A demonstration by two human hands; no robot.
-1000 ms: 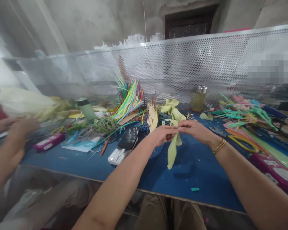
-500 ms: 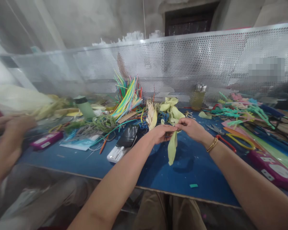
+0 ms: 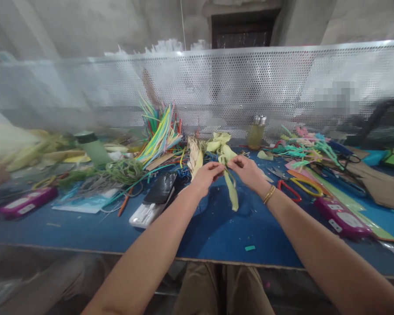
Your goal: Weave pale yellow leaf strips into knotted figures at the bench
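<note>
My left hand and my right hand meet above the blue table, both pinched on a pale yellow-green leaf strip that hangs down between them. Its upper end joins a bunch of crumpled yellow-green leaves just behind my fingers. A gold bracelet circles my right wrist. A dried corn husk bundle lies just left of my left hand.
A black phone on a white box, coloured strips, a green bottle and a pink case lie left. A jar, scissors, a second pink case and teal craft pieces lie right. A perforated metal screen stands behind.
My view has swung right, so everything shifted left. The other person's hands at the left edge have gone out of sight. My hands keep their hold on the leaf strip, slightly farther from me.
</note>
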